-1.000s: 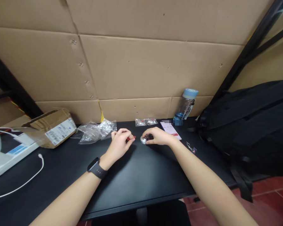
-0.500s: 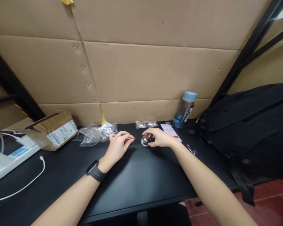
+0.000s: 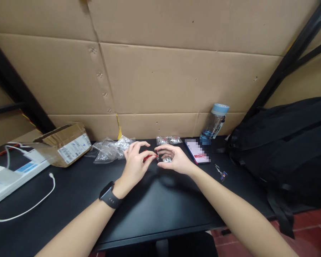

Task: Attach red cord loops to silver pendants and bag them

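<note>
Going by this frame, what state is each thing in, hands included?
Left hand: pinching a red item
Right hand: thumb and fingers around a thin piece
Silver piece: partly hidden by right hand
Wristwatch: worn, screen dark
Phone: face up, screen lit
Bottle: lid on
Cardboard box: open
Plastic bags: crumpled
White cable: one end loose

The silvery piece (image 3: 167, 160) is glossy, possibly metal.
</note>
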The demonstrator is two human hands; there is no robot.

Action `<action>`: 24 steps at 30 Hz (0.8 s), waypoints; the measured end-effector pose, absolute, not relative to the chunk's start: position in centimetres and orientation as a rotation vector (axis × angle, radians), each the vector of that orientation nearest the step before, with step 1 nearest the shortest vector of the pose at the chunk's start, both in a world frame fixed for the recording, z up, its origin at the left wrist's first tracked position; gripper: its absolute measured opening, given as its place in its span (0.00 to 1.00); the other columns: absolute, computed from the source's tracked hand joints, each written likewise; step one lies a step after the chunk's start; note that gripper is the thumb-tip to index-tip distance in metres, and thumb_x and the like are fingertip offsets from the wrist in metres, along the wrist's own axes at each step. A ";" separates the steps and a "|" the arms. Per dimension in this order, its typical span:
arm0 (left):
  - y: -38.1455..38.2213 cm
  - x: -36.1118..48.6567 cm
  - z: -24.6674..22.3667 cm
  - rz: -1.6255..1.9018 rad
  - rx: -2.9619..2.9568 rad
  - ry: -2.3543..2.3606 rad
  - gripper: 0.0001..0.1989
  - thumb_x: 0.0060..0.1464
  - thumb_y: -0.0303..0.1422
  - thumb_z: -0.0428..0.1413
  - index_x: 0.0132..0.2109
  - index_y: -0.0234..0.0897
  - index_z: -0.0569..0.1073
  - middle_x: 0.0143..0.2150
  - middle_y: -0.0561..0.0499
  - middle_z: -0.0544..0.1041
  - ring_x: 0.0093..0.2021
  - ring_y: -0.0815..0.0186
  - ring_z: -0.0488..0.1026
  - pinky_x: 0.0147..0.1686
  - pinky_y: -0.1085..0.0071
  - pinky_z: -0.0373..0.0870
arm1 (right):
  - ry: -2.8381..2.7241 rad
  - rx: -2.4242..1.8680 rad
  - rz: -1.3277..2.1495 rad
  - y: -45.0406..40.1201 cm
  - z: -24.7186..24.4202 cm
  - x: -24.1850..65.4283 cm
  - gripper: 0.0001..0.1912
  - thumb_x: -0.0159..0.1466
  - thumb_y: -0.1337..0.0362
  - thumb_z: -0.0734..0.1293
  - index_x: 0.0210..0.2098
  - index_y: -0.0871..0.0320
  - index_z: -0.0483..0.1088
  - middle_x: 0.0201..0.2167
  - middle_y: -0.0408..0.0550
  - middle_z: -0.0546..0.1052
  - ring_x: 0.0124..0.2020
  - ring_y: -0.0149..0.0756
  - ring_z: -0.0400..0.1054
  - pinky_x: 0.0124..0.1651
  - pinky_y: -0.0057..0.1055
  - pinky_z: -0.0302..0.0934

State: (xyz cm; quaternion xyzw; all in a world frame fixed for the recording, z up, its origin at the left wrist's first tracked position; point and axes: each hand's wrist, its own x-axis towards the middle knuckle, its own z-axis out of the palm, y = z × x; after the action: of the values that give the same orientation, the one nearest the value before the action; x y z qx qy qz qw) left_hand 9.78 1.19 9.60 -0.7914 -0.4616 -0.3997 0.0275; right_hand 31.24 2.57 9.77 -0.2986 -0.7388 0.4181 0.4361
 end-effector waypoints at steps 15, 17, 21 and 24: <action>0.2 9.7 10.3 -1.079 -2.406 -1.294 0.08 0.63 0.33 0.56 0.38 0.44 0.81 0.58 0.45 0.73 0.63 0.48 0.61 0.56 0.47 0.56 | -1.777 -0.768 1.066 2.2 9.6 30.7 0.27 0.53 0.62 0.80 0.50 0.55 0.74 0.51 0.52 0.79 0.46 0.42 0.78 0.53 0.41 0.72; 0.1 9.8 10.2 -1.084 -2.408 -1.296 0.08 0.63 0.32 0.56 0.37 0.43 0.80 0.58 0.45 0.73 0.63 0.48 0.61 0.56 0.48 0.56 | -1.782 -0.797 1.011 2.3 9.5 30.6 0.27 0.51 0.60 0.81 0.49 0.55 0.75 0.50 0.52 0.80 0.46 0.43 0.78 0.51 0.40 0.72; 0.0 9.9 10.1 -1.139 -2.407 -1.309 0.07 0.61 0.31 0.57 0.37 0.42 0.80 0.57 0.45 0.73 0.62 0.49 0.62 0.55 0.49 0.57 | -1.785 -0.848 0.897 2.1 9.4 30.5 0.27 0.49 0.59 0.82 0.46 0.55 0.76 0.47 0.52 0.81 0.46 0.44 0.77 0.48 0.39 0.72; 0.0 10.0 10.1 -1.195 -2.418 -1.319 0.06 0.60 0.30 0.58 0.37 0.42 0.80 0.55 0.44 0.74 0.60 0.49 0.63 0.54 0.50 0.57 | -1.766 -0.843 0.855 1.9 9.3 30.3 0.24 0.49 0.57 0.82 0.43 0.55 0.77 0.47 0.51 0.81 0.45 0.43 0.77 0.47 0.38 0.72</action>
State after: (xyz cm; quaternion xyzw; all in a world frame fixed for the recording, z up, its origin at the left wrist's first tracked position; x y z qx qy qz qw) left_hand 10.03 0.02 10.07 -0.8034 -0.4382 -0.3970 0.0697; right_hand 30.31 1.91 9.25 -0.3460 -0.7245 0.3509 0.4820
